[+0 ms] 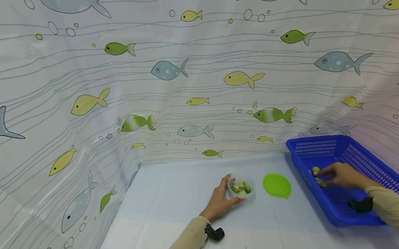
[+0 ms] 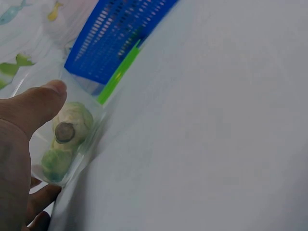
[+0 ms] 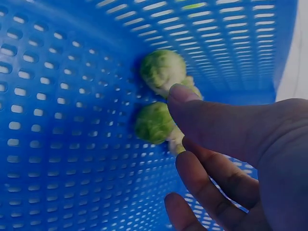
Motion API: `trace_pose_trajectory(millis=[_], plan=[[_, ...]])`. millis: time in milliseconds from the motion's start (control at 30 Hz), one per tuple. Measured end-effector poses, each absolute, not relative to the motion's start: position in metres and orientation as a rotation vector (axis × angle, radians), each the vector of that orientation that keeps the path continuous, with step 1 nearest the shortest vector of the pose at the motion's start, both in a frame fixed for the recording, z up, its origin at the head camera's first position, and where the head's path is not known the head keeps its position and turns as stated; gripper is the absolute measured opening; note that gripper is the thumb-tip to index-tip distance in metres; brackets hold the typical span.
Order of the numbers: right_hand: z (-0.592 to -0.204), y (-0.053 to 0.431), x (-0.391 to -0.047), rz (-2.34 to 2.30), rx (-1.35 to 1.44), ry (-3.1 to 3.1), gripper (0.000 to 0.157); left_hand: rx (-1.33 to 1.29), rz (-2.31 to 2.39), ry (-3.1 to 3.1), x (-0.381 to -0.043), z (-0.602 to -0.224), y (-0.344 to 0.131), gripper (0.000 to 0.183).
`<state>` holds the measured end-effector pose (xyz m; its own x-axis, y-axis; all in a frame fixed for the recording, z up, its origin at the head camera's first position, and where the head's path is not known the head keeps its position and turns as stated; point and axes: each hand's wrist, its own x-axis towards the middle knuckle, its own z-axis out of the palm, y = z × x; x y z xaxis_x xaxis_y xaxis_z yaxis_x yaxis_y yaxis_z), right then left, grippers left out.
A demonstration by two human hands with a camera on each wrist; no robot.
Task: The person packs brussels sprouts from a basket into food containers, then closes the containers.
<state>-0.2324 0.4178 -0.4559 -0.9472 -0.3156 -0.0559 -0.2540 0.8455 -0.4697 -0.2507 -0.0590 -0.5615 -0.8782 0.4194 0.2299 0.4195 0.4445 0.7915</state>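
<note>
My left hand [image 1: 221, 200] grips a clear round container [image 1: 253, 185] on the table, its fingers and thumb curled around the sides. Several Brussels sprouts [image 1: 242, 188] lie inside; the left wrist view shows one sprout's [image 2: 72, 125] cut stem through the wall. Inside the blue basket [image 1: 346, 219], my right hand [image 1: 341, 176] reaches towards the near-left wall. There, Brussels sprouts [image 3: 161, 72] sit close together, partly hidden behind the thumb. In the right wrist view, the thumb and fingers stand apart beside a lower sprout [image 3: 153, 124], with no grip on it visible.
A flat green lid [image 1: 276, 185] lies on the white table [image 1: 175, 191] between the container and the basket. Behind the table and on both sides hangs a white sheet [image 1: 199, 113] printed with fish. The basket's raised perforated walls surround the right hand.
</note>
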Motion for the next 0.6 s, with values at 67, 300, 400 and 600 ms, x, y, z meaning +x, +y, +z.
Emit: trace_pose_trajectory(millis=[67,300,400,600], plan=[[-0.460,0.419,-0.233,-0.712,-0.442,2.889,0.039,-0.775,-1.467,-2.672,-0.251,-0.562,-0.059,0.099],[-0.471,0.420,-0.235,-0.741,-0.418,2.863,0.040,-0.785,-1.472,-2.672,-0.250,-0.563,-0.059,0.099],[-0.471,0.419,-0.236,-0.750,-0.430,2.848,0.040,-0.784,-1.468,-2.671,-0.250,-0.563,-0.059,0.098],[-0.472,0.419,-0.240,-0.720,-0.441,2.843,0.036,-0.770,-1.474,-2.677,-0.250,-0.563,-0.060,0.098]])
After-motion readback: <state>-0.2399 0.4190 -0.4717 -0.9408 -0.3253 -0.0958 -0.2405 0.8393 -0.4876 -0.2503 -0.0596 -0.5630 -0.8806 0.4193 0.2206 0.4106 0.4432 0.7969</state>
